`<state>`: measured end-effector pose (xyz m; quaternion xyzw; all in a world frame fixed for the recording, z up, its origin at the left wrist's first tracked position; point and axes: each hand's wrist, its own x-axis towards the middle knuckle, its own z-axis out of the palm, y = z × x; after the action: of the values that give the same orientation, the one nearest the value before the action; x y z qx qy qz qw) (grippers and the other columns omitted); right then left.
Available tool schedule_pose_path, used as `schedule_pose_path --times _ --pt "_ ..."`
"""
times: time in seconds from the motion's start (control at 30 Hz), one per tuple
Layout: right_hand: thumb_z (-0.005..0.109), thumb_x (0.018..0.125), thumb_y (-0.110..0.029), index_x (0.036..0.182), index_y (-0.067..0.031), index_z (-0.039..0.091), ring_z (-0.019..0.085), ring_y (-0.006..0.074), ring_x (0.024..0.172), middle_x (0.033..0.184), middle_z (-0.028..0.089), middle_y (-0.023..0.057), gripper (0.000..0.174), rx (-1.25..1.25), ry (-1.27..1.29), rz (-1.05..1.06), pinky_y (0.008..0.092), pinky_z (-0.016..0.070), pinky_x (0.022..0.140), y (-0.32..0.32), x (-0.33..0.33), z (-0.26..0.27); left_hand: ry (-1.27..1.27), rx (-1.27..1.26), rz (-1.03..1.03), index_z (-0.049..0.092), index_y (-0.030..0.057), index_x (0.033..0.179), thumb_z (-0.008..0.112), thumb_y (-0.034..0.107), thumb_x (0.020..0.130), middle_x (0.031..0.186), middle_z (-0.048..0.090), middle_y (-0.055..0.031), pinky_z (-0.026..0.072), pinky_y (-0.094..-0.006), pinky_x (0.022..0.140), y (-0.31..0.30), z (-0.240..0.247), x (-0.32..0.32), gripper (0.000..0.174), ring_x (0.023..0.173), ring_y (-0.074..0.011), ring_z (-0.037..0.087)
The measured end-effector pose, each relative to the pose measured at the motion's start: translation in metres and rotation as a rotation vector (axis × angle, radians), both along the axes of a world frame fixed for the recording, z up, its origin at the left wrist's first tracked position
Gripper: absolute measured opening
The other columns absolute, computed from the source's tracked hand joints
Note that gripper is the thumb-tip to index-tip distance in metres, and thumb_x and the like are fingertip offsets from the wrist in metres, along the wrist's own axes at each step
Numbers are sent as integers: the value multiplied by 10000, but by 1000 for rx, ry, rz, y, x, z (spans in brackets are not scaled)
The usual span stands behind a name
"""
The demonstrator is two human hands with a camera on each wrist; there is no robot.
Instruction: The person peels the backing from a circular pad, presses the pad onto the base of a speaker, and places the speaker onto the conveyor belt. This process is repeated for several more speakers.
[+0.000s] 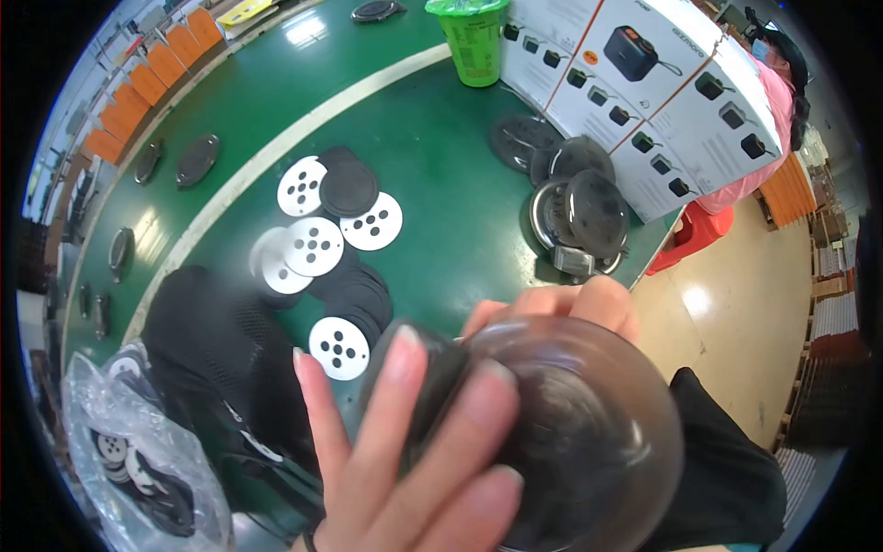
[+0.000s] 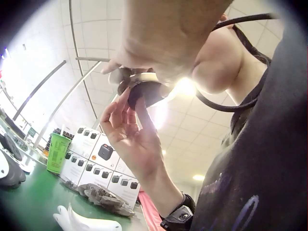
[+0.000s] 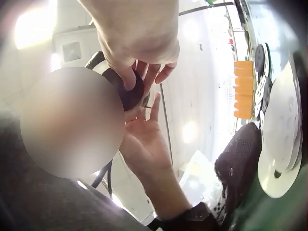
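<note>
A smoky, see-through round cover (image 1: 598,432) is held up close to the head camera. My right hand (image 1: 561,308) grips its far edge, with most of that hand hidden behind it. In the right wrist view, the thumb of the right hand (image 3: 139,43) presses on a dark round face (image 3: 127,91) of the piece. My left hand (image 1: 405,469) holds the near left side, fingers spread over the edge, its thumb hidden. A dark, blurred part (image 1: 400,368) shows behind the left fingers. From below, the left wrist view shows the right hand (image 2: 132,132) cupping the dark underside (image 2: 144,94).
White discs with holes (image 1: 315,246) and black discs (image 1: 349,189) lie on the green table (image 1: 441,166). Smoky round covers (image 1: 598,212) are piled by white printed boxes (image 1: 635,83). A green cup (image 1: 474,46), black mesh bag (image 1: 216,340) and clear plastic bag (image 1: 138,442) stand around.
</note>
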<state>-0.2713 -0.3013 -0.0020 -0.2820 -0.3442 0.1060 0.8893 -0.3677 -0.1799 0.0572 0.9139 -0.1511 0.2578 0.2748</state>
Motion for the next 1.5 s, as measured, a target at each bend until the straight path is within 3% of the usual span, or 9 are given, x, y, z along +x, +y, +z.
schedule_pose_path --times 0.1,0.13,0.2,0.33,0.87,1.03,1.07,1.2,1.5 --pt "684 725 19 791 3 557 555 128 582 705 578 56 145 -537 -187 -217 248 429 500 -14 5 27 185 -339 -161 296 -51 1271 523 93 851 1071 563 -226 310 -404 981 18 5 10 499 1015 -283 545" --pt "688 696 57 785 13 548 564 151 614 738 579 98 172 -621 -225 -216 249 436 528 -17 5 39 259 -661 85 271 -85 1280 577 118 822 1181 483 -196 312 -339 968 7 -3 -1 587 1065 -237 486" --pt "694 638 132 773 32 530 581 199 679 803 581 183 234 -801 -298 -211 251 451 584 -22 4 61 277 -922 50 254 -68 1300 588 114 816 1246 431 -177 318 -343 970 6 -9 -7 615 1112 -238 453" --pt "678 651 119 747 61 592 578 181 638 809 588 157 141 -768 -352 -225 235 438 550 -23 5 60 221 -1183 -43 243 -62 1312 592 112 815 1247 431 -170 321 -344 974 -3 -10 -3 632 1113 -236 453" --pt "565 608 132 746 4 557 523 148 499 737 593 156 188 -647 -696 -401 204 408 428 -17 4 64 303 -1219 -39 236 -3 1345 529 25 848 1258 429 -140 348 -309 951 6 -38 -12 578 1113 -216 460" --pt "551 647 138 764 55 540 542 184 530 772 572 205 144 -652 -600 -304 251 444 473 -20 8 57 159 -1206 295 264 -129 1235 593 272 831 1055 550 -216 458 -355 902 -16 -18 -4 657 1000 -268 572" --pt "549 648 133 772 65 542 540 190 537 778 568 213 142 -638 -608 -281 260 447 477 -21 10 57 289 -1400 8 318 -33 1191 546 50 834 1137 506 -186 363 -416 946 -6 -17 -4 431 1088 -255 497" --pt "545 653 124 777 89 554 534 199 557 790 558 217 130 -613 -642 -237 270 446 494 -20 14 55 279 -1191 -87 203 -7 1339 512 12 857 1248 412 -134 350 -304 945 10 -36 -12 572 1098 -199 447" --pt "609 685 100 726 94 569 540 195 577 817 549 201 57 -696 -608 -289 249 424 520 -17 10 56 271 -1189 -78 225 -19 1316 539 31 845 1204 445 -132 357 -301 934 6 -30 -6 569 1085 -193 457"
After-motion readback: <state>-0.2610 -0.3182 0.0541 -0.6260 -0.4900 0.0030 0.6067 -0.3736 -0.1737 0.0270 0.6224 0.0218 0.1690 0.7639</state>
